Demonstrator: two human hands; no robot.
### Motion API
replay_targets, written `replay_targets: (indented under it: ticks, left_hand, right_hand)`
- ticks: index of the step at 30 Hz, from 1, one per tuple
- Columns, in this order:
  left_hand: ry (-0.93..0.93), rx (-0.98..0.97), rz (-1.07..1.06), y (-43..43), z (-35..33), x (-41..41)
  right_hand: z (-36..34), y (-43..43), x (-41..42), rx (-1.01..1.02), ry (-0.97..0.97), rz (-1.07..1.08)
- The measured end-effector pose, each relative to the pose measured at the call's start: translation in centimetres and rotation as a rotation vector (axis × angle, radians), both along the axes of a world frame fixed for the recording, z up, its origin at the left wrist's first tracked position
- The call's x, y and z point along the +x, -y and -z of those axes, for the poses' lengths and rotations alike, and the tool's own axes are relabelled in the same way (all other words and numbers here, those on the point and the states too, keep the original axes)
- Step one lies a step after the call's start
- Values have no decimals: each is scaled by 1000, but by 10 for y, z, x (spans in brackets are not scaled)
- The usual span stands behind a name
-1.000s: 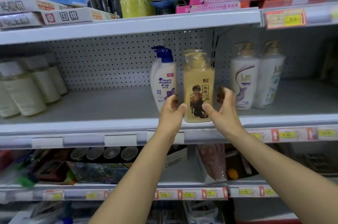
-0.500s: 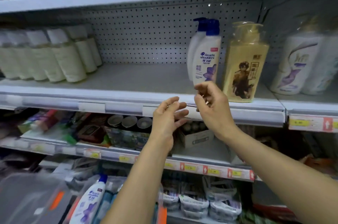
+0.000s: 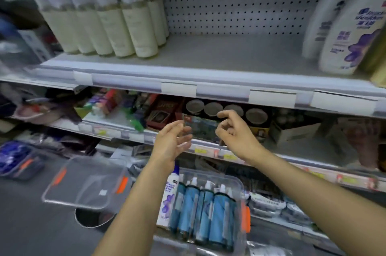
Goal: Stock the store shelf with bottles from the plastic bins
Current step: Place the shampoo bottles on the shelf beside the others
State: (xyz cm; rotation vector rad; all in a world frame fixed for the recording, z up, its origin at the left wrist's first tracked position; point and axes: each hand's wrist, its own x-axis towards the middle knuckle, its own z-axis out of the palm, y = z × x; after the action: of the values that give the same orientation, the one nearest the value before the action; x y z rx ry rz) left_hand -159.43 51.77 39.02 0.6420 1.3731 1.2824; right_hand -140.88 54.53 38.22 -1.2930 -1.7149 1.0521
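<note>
Lowered since the earlier frame: both hands, off the shelf (image 3: 208,57) edge, now in front of the lower shelving and above the bin (image 3: 240,185). Bin, clear plastic: row of blue bottles (image 3: 200,211), one white bottle (image 3: 169,197) at their left. Left hand (image 3: 170,145): fingers relaxed, empty. Right hand (image 3: 234,133): fingers loosely curled, empty. Shelf: two shampoo bottles (image 3: 353,32) at right, cream bottles (image 3: 108,23) in a row at left. Second bin (image 3: 87,182): left of the arms.

Cream bottles (image 3: 108,25); white shampoo (image 3: 353,32), purple flower; blue bottles (image 3: 200,216) in clear bin (image 3: 240,188); orange latch (image 3: 122,184); grey shelf (image 3: 219,53).
</note>
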Motion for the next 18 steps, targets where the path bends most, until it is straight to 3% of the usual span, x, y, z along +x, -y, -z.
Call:
replay_targets:
  ticks: [9, 18]
  left_hand:
    - [-4, -297, 19, 7, 97, -112]
    - [-39, -628, 106, 7, 194, -136]
  right_hand:
    - [101, 4, -106, -400, 48, 20]
    - [188, 27, -151, -910, 75, 86]
